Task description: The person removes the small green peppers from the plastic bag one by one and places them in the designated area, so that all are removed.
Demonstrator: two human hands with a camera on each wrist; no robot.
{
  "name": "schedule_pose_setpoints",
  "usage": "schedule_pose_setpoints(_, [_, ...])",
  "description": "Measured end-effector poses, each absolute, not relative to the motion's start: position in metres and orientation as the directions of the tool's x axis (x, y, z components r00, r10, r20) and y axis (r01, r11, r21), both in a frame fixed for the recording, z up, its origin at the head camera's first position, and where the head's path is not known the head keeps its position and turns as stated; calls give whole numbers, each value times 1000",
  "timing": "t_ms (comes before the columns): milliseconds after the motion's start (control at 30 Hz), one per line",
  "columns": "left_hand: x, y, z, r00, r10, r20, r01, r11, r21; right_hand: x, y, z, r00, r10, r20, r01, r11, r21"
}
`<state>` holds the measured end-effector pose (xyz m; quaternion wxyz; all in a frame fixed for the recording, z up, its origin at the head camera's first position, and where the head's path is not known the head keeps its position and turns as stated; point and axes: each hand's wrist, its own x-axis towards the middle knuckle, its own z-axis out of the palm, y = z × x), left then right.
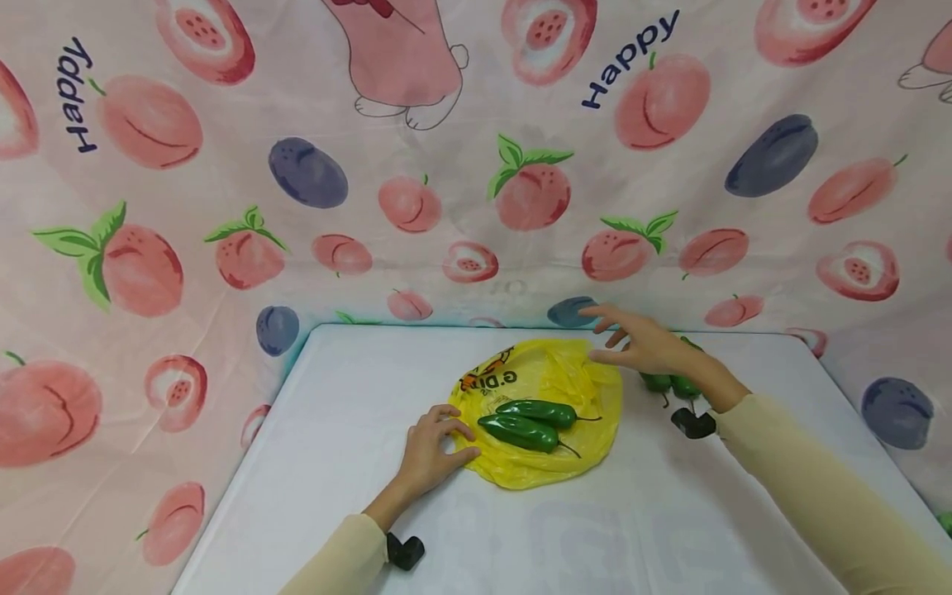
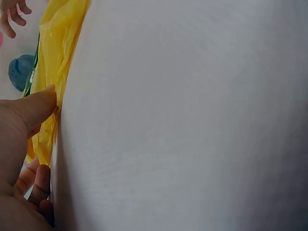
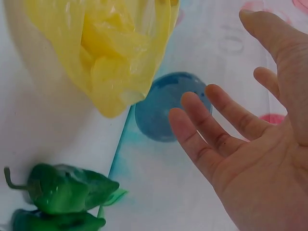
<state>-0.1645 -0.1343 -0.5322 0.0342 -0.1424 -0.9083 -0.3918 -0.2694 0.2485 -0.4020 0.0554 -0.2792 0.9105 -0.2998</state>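
Left hand (image 1: 427,450) is resting at the left rim of the yellow bag (image 1: 521,475): thumb and forefinger are curving apart, their tips touching the plastic, no pinch showing. Right hand (image 1: 643,343) is hovering by the bag's far-right rim, fingers spread, holding nothing. The bag is lying spread out on the white worktop (image 1: 357,380), filling the space between both hands' fingers and rumpling near the right ones.

Progress, judging by the layout: part done. Two green peppers are sitting on the yellow plastic. The front pepper (image 1: 516,432) is lying just right of the left fingertips; the rear pepper (image 1: 537,410) is lying just behind it, on the near side of the right fingers. Both stems are pointing right, away from the left fingers.

Likely left: the loose peppers (image 3: 67,187) are lying off the bag, on the worktop to the right of the right fingertips. The right wrist view is showing two; the right forearm is partly hiding the group from the head view, so an exact count isn't possible. Nothing is tying the bag; closing it, if wanted, is looking undone.
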Motion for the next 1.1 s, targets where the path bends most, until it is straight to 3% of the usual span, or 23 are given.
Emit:
schedule_pose_setpoints(567, [-162, -131, -532, -961, 199, 194, 277, 628, 727, -269, 218, -414, -793, -605, -69, -431, 638, -638])
schedule_pose_setpoints(1100, [-162, -133, -532, -959, 214, 186, 280, 621, 732, -262, 198, -418, -749, -651, -118, -433, 617, -658])
